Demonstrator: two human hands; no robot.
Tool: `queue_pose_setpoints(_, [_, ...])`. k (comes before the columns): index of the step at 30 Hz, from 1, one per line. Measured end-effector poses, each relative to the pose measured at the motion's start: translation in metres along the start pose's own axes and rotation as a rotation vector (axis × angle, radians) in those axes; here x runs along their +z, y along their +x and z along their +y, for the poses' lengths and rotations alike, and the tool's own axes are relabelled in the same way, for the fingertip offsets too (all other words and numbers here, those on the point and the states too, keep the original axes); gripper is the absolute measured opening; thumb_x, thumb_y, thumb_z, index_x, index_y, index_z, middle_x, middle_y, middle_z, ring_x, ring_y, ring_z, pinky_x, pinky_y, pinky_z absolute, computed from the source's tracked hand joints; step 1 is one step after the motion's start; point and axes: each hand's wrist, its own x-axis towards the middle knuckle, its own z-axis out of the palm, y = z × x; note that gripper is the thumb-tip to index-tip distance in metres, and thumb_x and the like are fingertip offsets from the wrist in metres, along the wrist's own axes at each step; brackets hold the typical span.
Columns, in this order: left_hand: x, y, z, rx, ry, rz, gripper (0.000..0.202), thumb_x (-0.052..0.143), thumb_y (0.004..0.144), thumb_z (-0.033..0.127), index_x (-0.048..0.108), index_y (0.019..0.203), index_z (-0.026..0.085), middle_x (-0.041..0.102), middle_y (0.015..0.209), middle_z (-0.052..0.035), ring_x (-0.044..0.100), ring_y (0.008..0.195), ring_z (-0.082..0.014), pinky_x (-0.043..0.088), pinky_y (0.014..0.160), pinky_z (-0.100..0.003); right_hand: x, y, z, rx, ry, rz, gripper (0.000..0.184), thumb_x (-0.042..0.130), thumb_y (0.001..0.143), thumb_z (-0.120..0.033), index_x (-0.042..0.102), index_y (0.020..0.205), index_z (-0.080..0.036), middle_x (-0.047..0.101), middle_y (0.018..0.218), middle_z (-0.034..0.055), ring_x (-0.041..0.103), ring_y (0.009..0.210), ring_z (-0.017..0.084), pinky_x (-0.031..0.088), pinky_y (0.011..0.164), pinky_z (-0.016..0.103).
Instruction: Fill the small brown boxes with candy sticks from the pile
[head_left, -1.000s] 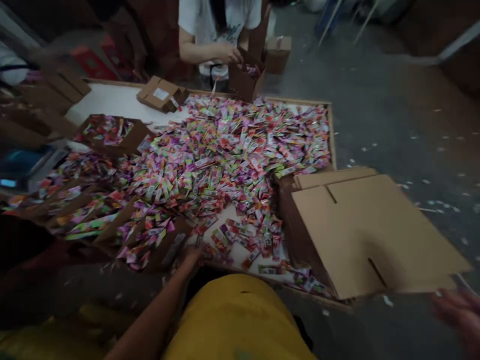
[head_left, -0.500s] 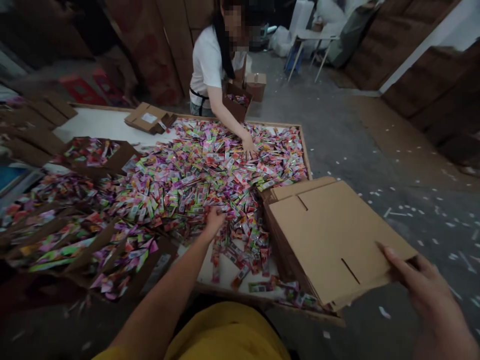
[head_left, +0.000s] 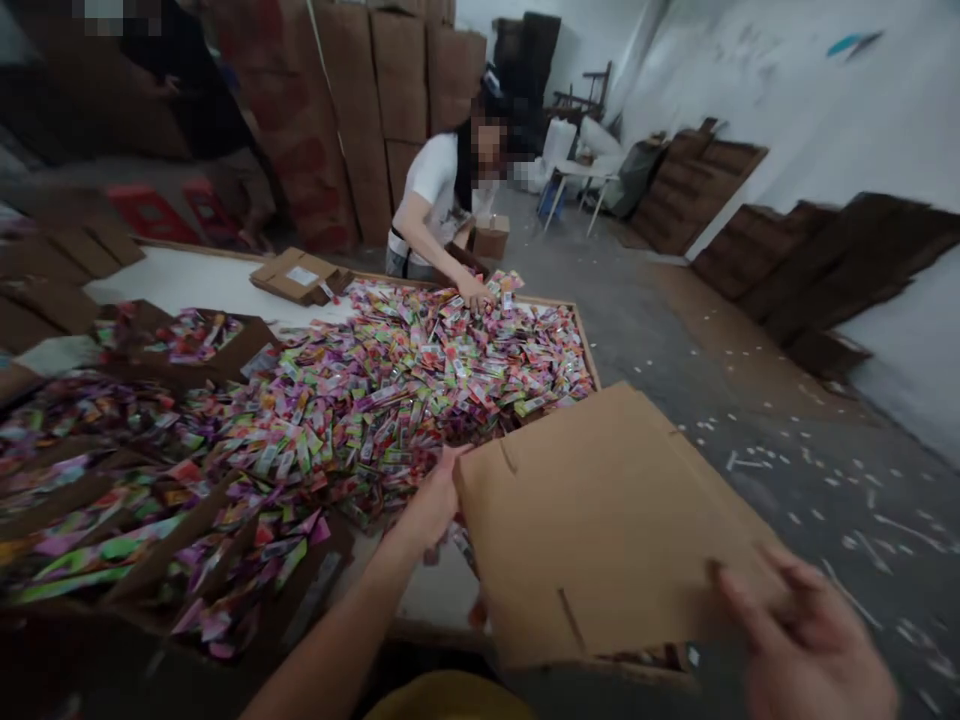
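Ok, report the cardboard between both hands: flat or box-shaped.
Flat: the cardboard, between left hand and right hand, shows one broad face, no raised walls.

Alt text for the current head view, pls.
A person's left hand and right hand grip a flat, slotted cardboard piece by its edges at a table heaped with small colorful packets. Open boxes of packets stand at left; across the table, a person in white reaches into the heap.

The white-topped table (head_left: 176, 280), edged by a wooden rim (head_left: 588, 348), carries a broad, loose heap of small multicoloured packets (head_left: 382, 400). By its far edge lies labelled brown cardboard (head_left: 289, 277); nearer stands an open packet-filled carton (head_left: 244, 344).
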Motion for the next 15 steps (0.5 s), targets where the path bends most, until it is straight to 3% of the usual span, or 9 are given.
queue_pose_setpoints(2, [-0.03, -0.014, 0.02, 0.14, -0.138, 0.099, 0.043, 0.072, 0.076, 0.047, 0.058, 0.111, 0.026, 0.067, 0.108, -0.0036, 0.065, 0.092, -0.018, 0.052, 0.078, -0.028, 0.023, -0.039, 0.025, 0.12, 0.04, -0.185, 0.065, 0.087, 0.049, -0.047, 0.061, 0.105, -0.024, 0.069, 0.099, 0.0038, 0.063, 0.077, 0.017, 0.05, 0.06, 0.025])
queue_pose_setpoints(4, [-0.068, -0.027, 0.027, 0.2, -0.132, 0.169, 0.046, 0.081, 0.066, 0.036, 0.054, 0.101, 0.025, 0.066, 0.093, 0.0014, 0.063, 0.081, -0.0144, 0.05, 0.072, -0.024, 0.045, -0.069, 0.055, 0.203, 0.063, -0.41, 0.06, 0.087, 0.046, -0.047, 0.06, 0.094, -0.023, 0.071, 0.092, 0.0037, 0.066, 0.082, 0.022, 0.054, 0.066, 0.027])
queue_pose_setpoints(7, [-0.112, -0.041, 0.014, 0.134, -0.015, 0.02, 0.039, 0.078, 0.068, 0.037, 0.051, 0.092, 0.023, 0.06, 0.076, 0.005, 0.058, 0.067, -0.0122, 0.045, 0.062, -0.022, 0.074, -0.1, 0.091, 0.268, 0.11, -0.599, 0.056, 0.084, 0.053, -0.049, 0.065, 0.099, -0.023, 0.072, 0.103, 0.0061, 0.065, 0.102, 0.026, 0.055, 0.084, 0.031])
queue_pose_setpoints(8, [-0.12, -0.045, 0.006, 0.125, 0.051, -0.007, 0.036, 0.076, 0.07, 0.039, 0.051, 0.091, 0.023, 0.059, 0.075, 0.0049, 0.057, 0.067, -0.0123, 0.045, 0.062, -0.022, 0.083, -0.107, 0.099, 0.287, 0.141, -0.607, 0.055, 0.083, 0.056, -0.051, 0.067, 0.101, -0.023, 0.072, 0.106, 0.0062, 0.065, 0.105, 0.027, 0.054, 0.086, 0.032])
queue_pose_setpoints(10, [-0.124, -0.05, -0.01, 0.131, 0.175, 0.082, 0.036, 0.072, 0.073, 0.044, 0.054, 0.096, 0.023, 0.059, 0.079, 0.0027, 0.059, 0.074, -0.0142, 0.047, 0.068, -0.025, 0.099, -0.119, 0.108, 0.309, 0.193, -0.594, 0.05, 0.08, 0.059, -0.055, 0.071, 0.095, -0.022, 0.074, 0.101, 0.0065, 0.066, 0.1, 0.027, 0.054, 0.086, 0.034])
queue_pose_setpoints(13, [-0.119, -0.059, -0.026, 0.129, 0.234, 0.354, 0.061, 0.069, 0.073, 0.049, 0.047, 0.124, 0.023, 0.061, 0.099, -0.0041, 0.061, 0.094, -0.0197, 0.049, 0.085, -0.032, 0.119, -0.13, 0.112, 0.238, 0.184, -0.518, 0.046, 0.079, 0.059, -0.057, 0.074, 0.084, -0.019, 0.074, 0.09, 0.0061, 0.066, 0.09, 0.027, 0.053, 0.083, 0.035])
queue_pose_setpoints(15, [-0.116, -0.067, -0.027, 0.135, 0.264, 0.366, 0.078, 0.068, 0.074, 0.049, 0.034, 0.139, 0.022, 0.059, 0.115, -0.0092, 0.059, 0.106, -0.022, 0.046, 0.095, -0.035, 0.129, -0.133, 0.11, 0.192, 0.164, -0.443, 0.046, 0.077, 0.06, -0.057, 0.073, 0.084, -0.018, 0.073, 0.089, 0.0059, 0.065, 0.09, 0.026, 0.052, 0.082, 0.034])
